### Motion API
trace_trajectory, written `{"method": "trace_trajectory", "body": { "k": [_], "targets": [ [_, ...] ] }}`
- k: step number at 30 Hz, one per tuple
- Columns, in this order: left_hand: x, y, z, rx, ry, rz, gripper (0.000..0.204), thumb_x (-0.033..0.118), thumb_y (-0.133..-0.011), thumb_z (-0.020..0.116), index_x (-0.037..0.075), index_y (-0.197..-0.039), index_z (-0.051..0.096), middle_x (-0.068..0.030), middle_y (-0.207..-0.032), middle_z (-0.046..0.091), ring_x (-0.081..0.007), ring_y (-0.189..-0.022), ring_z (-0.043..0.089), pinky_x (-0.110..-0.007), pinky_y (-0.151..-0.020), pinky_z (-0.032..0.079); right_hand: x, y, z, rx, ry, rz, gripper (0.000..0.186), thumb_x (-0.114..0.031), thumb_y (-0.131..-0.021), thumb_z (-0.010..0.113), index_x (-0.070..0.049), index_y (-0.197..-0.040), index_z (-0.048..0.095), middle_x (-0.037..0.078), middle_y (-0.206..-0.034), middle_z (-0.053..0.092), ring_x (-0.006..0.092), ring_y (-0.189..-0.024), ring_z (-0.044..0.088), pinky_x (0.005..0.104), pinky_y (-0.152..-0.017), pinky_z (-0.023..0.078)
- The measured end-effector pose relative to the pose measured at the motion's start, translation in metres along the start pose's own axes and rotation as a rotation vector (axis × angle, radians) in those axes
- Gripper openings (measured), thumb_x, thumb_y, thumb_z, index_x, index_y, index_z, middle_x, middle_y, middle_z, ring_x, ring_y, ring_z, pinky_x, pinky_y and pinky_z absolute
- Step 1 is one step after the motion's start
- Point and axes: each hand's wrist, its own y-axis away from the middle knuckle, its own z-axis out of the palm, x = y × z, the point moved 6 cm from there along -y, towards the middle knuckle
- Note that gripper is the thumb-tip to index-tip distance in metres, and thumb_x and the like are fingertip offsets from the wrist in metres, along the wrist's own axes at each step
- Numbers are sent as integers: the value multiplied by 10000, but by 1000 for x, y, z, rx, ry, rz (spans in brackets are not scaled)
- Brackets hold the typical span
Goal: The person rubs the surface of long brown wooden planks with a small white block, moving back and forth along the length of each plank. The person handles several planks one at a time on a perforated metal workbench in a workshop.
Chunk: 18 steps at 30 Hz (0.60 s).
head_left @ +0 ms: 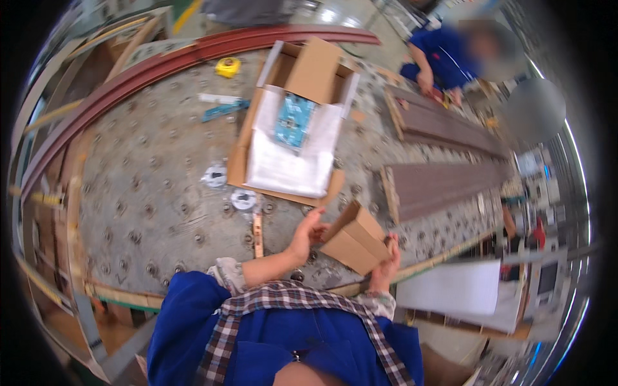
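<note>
My left hand (308, 235) is beside a small folded cardboard box (355, 238), fingers apart and curved, its thumb near the box's edge; contact is unclear. My right hand (384, 262) grips the box's right side. Beyond them lies a large open carton (235, 170) with a white sheet (286, 170), a blue printed packet (293, 122) and a raised cardboard flap (312, 67). Two round discs, one (244, 199) just left of the carton's lower corner and one (214, 175) farther back, sit near a narrow copper-coloured strip (257, 235).
A long red-brown rail (116, 83) spans the studded table (141, 174). Two brown profiles (444, 186) lie rightward. A yellow tape measure (228, 66) and blue strips (222, 110) lie behind. A co-worker in blue (438, 51) works at back right; white sheets (444, 289) sit below the table's right edge.
</note>
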Motion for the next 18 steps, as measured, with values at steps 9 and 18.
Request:
{"method": "trace_trajectory", "body": {
  "k": [9,18],
  "targets": [
    [0,0,8,-171,-208,250,689,276,-941,628,28,-1475,270,-56,-1144,605,-142,-1048,568,-297,-913,456,6,-3,-7,29,-9,-8,527,-12,-937,433,23,-1448,309,147,-1450,430,280,-1311,451,429,-1088,401],
    [-2,7,9,-2,-390,204,354,242,-898,702,-62,-1064,629,-69,-1033,677,-109,-934,606,-284,-807,499,4,7,1,-73,66,-19,517,-39,-871,460,37,-1381,413,172,-1372,493,277,-1251,504,412,-1066,416]
  ]
}}
